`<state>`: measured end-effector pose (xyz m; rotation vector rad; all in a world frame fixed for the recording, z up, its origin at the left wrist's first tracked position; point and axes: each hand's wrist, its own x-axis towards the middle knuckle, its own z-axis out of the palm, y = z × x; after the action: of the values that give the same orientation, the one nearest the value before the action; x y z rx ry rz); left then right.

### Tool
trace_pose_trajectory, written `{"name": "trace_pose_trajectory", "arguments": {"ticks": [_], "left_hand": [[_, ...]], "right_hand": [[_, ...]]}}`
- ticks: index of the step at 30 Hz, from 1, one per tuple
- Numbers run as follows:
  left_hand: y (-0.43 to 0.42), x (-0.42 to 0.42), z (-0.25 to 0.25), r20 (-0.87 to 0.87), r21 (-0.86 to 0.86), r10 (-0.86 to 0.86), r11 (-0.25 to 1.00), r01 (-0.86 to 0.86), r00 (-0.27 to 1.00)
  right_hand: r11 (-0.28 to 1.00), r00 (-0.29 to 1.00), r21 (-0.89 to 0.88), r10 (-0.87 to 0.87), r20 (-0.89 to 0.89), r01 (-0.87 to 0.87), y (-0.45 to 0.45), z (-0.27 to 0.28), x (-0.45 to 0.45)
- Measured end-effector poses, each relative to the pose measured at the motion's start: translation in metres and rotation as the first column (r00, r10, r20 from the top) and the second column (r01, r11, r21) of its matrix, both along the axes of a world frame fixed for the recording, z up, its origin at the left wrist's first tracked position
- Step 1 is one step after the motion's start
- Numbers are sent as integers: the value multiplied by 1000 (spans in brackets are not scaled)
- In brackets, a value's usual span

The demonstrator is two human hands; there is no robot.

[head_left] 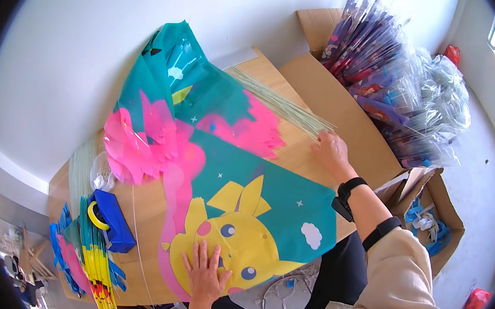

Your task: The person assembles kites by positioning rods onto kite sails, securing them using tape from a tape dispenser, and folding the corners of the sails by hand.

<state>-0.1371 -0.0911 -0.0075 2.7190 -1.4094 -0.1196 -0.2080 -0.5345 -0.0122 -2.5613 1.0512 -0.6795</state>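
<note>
Spread across the table is a teal kite sail (314,201) with a yellow cartoon character and pink ruffled parts; its far end is bunched up against the wall. My left hand (206,273) lies flat on the yellow print, fingers spread. At the table's right side, my right hand (331,153) has its fingers curled in a pinch at the near end of a bundle of thin pale rods (281,103). How many rods the fingers grip is not visible.
A blue tape dispenser (113,222) and folded colourful kites (94,259) are at the table's left, near more pale rods (83,164). On the right stand a big cardboard box (345,113) with plastic-wrapped kites (379,66) and a smaller box (450,231) holding blue strips.
</note>
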Motion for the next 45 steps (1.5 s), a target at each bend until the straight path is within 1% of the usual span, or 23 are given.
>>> {"name": "trace_pose_trajectory", "arguments": {"ticks": [4, 6, 7, 9, 12, 15, 16, 18, 19, 21, 24, 27, 30, 32, 33, 35, 36, 39, 40, 41, 42, 44, 45], "left_hand": [[0, 1, -2, -16, -5, -2, 1000, 2, 1000], [1, 2, -3, -25, 1, -2, 1000, 2, 1000], [1, 1, -4, -22, -2, -2, 1000, 2, 1000], [1, 1, -4, -18, -9, -6, 1000, 6, 1000], [1, 0, -3, -33, -11, 4, 1000, -4, 999], [2, -2, -2, -18, -38, 2, 999, -3, 1000], [2, -2, -1, -22, -39, -1, 999, 0, 1000], [0, -2, 0, -20, -45, -6, 999, 5, 1000], [1, -2, 0, -28, -43, -4, 999, 3, 1000], [1, -2, 0, -30, -42, -3, 999, 1, 1000], [1, -1, -3, -49, -27, 11, 1000, -12, 999], [3, 2, -9, -51, -31, 13, 999, -14, 999], [-2, -1, -1, -70, -27, 23, 999, -25, 997], [-8, -8, 16, 80, -13, -9, 1000, 10, 997], [-7, -6, 12, 80, -12, -10, 1000, 11, 997], [1, -5, 1, -118, 6, 65, 998, -64, 991], [1, -4, 0, -119, 6, 65, 998, -65, 991], [0, -6, 3, -124, -1, 70, 997, -71, 990], [-5, -7, 10, -2, -12, 22, 1000, -22, 1000], [-7, -8, 15, 122, -17, -26, 999, 29, 992], [-5, -7, 9, 122, -21, -26, 999, 28, 992], [1, -1, -9, -74, -45, 40, 998, -43, 996], [2, 0, -9, -74, -48, 41, 998, -45, 996]], "right_hand": [[1000, 997, 2, -17, -79, 18, -10, -11, 20], [998, 998, 55, -41, 51, 39, -7, -12, 23], [998, 998, 55, -41, 53, 39, -6, -10, 24], [968, 980, 249, -59, 188, 10, -3, -7, 22], [933, 985, 358, -18, 173, -46, 8, 1, 15], [919, 993, 386, 34, 111, -75, 22, 13, 6], [921, 993, 382, 35, 113, -76, 20, 13, 5], [967, 977, 250, -4, 215, -51, 9, 8, 10], [967, 976, 249, -5, 219, -51, 0, 6, 14], [997, 979, 43, -65, 194, 58, -23, 7, 27], [997, 970, -38, -56, 235, 66, -42, 6, 41], [999, 980, -45, 30, 196, -22, -58, 0, 59], [996, 991, -88, 36, 131, -24, -68, -13, 78], [995, 995, -99, 26, 98, -16, -73, -22, 88], [994, 998, -113, 16, 61, -9, -73, -23, 91], [992, 998, -126, 19, 62, -12, -72, -23, 92], [990, 998, -140, 25, 62, -16, -70, -20, 92], [993, 994, -119, 16, 104, -4, -66, -13, 90], [993, 995, -120, 18, 102, -6, -65, -12, 92], [999, 992, -38, 21, 127, -16, -64, -9, 93], [999, 988, 43, 21, 152, -27, -64, -6, 94], [994, 981, 97, 27, 192, -46, -57, -1, 95], [986, 973, 152, 29, 231, -66, -53, 1, 96]]}}
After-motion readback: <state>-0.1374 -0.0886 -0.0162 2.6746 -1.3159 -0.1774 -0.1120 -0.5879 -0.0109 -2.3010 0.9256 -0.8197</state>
